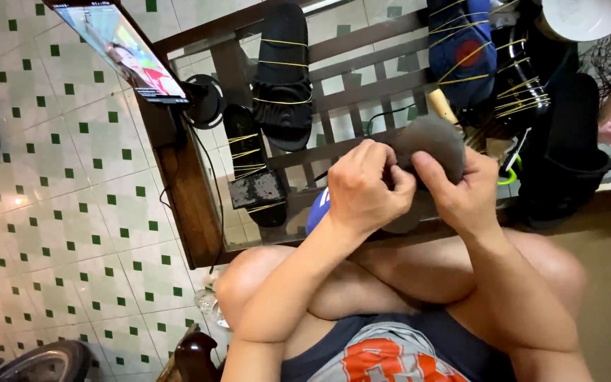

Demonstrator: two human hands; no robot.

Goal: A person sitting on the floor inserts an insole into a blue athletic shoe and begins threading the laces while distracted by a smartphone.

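I see the grey shoe sole (429, 145) held up over the glass-topped counter (199, 212), between both hands. My right hand (464, 194) grips it from below-right, thumb pressed on its face; my left hand (362, 191) is closed, pinching its near-left edge. Its long axis seems to run from lower left to upper right, rounded end pointing away from me; neither hand is nearer.

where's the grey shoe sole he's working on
In the head view the grey sole sits right of centre, gripped by the left hand and the right hand above the glass-topped wooden table, just right of the black sandals.
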